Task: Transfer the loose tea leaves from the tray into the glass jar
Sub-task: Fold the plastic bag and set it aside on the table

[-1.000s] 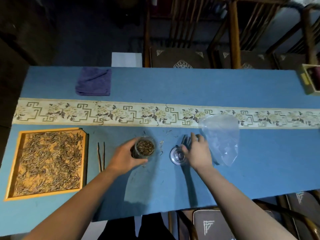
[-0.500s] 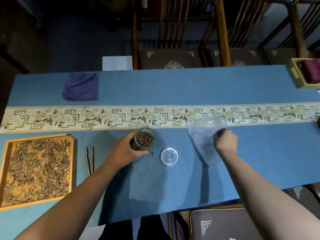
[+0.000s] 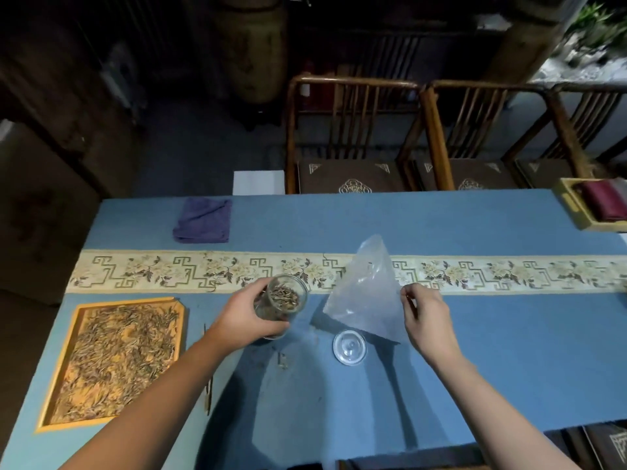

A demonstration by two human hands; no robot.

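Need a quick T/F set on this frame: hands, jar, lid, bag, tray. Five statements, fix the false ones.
1. The left hand grips the round clear glass jar holding tea leaves. True.
2. The round clear glass lid sits on the jar. False: it lies on the blue tablecloth, right of the jar.
3. The right hand pinches the clear plastic bag. True.
4. The rectangular yellow wooden tray holds no leaves. False: loose tea leaves cover it.
5. The folded purple cloth lies inside the tray. False: it lies on the tablecloth beyond the patterned band.
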